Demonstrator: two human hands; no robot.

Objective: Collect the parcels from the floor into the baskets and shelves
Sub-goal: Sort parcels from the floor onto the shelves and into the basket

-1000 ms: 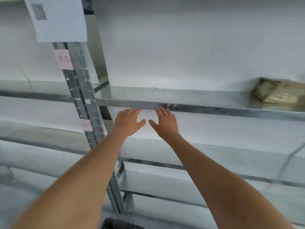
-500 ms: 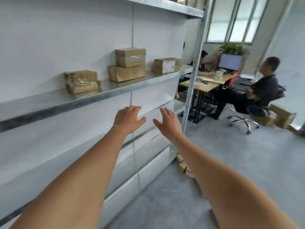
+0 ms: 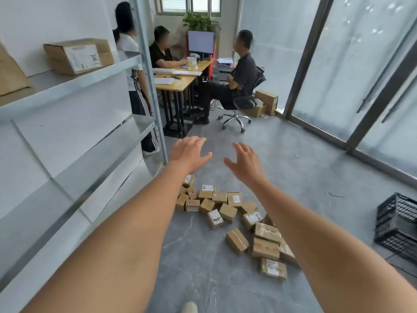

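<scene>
Several small brown cardboard parcels [image 3: 228,211] lie scattered on the grey floor [image 3: 293,177] below my outstretched arms. My left hand [image 3: 188,154] and my right hand [image 3: 244,162] are held out in the air above the pile, fingers spread and holding nothing. A metal shelf unit [image 3: 74,84] runs along the left, and a labelled parcel [image 3: 79,55] sits on its upper shelf. At the right edge stands a black plastic basket [image 3: 396,224] on the floor.
Three people are at a wooden desk [image 3: 178,81] with a monitor at the back, one on a wheeled office chair [image 3: 235,109]. More boxes [image 3: 264,102] sit behind that chair. Glass doors [image 3: 352,71] line the right side.
The view has swung right, from the shelf face to the open floor with the parcel pile. Both hands stay out in front, empty, with fingers now spread wider.
</scene>
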